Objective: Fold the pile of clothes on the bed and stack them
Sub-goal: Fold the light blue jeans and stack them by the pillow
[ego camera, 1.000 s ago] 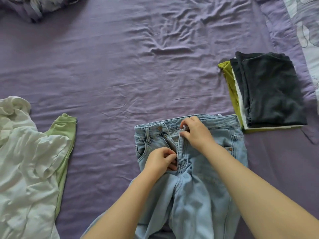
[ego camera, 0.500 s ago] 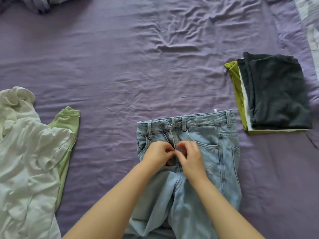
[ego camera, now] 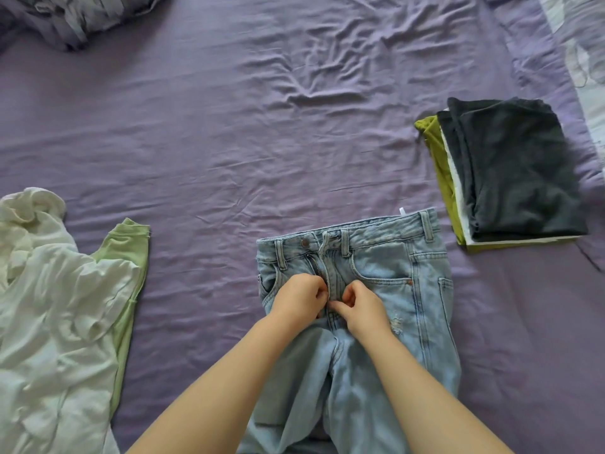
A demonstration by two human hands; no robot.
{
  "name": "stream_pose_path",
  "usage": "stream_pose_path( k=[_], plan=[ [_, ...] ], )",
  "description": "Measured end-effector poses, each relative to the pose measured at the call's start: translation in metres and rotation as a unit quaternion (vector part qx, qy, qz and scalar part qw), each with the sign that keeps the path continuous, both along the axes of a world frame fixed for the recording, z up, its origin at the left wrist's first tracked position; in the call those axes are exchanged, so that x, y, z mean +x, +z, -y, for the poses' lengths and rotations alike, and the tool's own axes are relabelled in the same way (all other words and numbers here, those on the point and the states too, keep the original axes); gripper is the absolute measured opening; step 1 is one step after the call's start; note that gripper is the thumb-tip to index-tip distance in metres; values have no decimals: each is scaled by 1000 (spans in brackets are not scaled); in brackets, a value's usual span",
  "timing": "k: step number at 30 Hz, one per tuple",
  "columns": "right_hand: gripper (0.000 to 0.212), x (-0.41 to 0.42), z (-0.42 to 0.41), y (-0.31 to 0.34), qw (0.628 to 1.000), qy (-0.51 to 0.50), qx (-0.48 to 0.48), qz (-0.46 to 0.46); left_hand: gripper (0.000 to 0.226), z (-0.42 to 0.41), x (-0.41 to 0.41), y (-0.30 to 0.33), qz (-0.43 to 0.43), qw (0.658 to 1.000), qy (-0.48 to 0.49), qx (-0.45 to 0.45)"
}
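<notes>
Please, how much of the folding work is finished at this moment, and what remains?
Done: a folded stack of dark grey, white and olive-green clothes lies on the purple bedsheet. In hand: the light blue denim jeans lie unfolded, fly open, while the left hand and right hand pinch the fly. Left: folding the jeans, then the crumpled white garment and the light green garment.

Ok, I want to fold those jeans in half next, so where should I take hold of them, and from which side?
Probably the waistband of the jeans, at its right end by the outer belt loop. It lies flat and free toward the folded stack, so come in from the right and carry it left. Both hands, left hand and right hand, currently pinch the fly.
</notes>
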State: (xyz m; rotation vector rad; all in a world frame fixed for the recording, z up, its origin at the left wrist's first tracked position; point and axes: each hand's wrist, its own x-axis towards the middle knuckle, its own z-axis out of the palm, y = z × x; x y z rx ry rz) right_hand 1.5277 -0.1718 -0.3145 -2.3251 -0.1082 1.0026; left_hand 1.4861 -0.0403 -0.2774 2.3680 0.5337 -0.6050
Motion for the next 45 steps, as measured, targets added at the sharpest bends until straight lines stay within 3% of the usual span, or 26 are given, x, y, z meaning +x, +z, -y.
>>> stream_pose_path(
  k=[11, 19, 23, 26, 31, 35, 42, 45],
  plan=[
    [34, 6, -1, 2, 999, 46, -27, -11, 25, 2, -1, -6, 36, 995, -17, 93],
    [38, 7, 2, -1, 999, 35, -12, -29, 18, -4, 3, -7, 45, 993, -71, 83],
    [32, 10, 4, -1, 995, -12, 59, -85, 13, -6, 11, -4, 17, 996, -68, 48],
    [31, 12, 3, 1, 994, -24, 56, -93, 10, -7, 10, -6, 20, 998, -42, 31],
    [29, 12, -4, 4, 998, 25, -38, -53, 13, 2, -4, -11, 54, 998, 7, 25],
    [30, 10, -8, 10, 992, 65, -106, -6, 12, -17, 19, 8, 190, 970, 151, 20],
    [31, 11, -10, 18, 992, 64, -104, -12, 16, -36, 27, 9, 94, 977, 128, 143],
    [33, 14, -8, 19, 993, 70, -89, -22, 22, -43, 35, 7, 87, 978, 118, 150]
  ],
)
